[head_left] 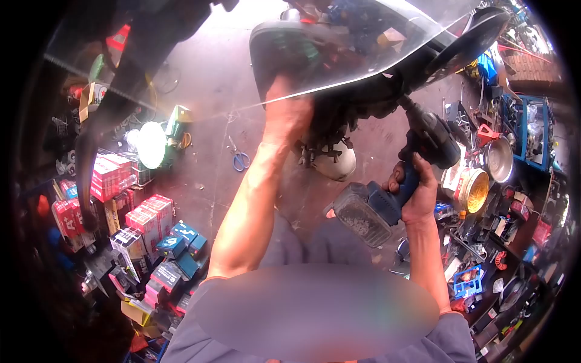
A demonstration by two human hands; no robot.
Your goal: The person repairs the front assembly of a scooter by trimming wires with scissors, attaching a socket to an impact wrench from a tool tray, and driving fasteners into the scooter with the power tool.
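My right hand (419, 189) is wrapped around the handle of a cordless drill (446, 148) with a large battery at its base. The drill's nose points up and left and meets, or nearly meets, the underside of a dark vehicle front part (363, 100). My left hand (289, 112) reaches up against the left side of that part. Its fingers are hidden or blurred behind a clear windshield (339, 66), so its grip does not show. Below the part is a pale rounded object (336, 162). A dark round mirror-like piece (469, 45) sticks out at the upper right.
Blue-handled scissors (241, 161) lie on the floor. Stacked red-and-white boxes (151, 215) and small blue boxes (175, 245) stand at the left. On the right are a metal bowl (500, 160), a yellow-topped tin (473, 189), a blue rack (526, 130) and scattered parts.
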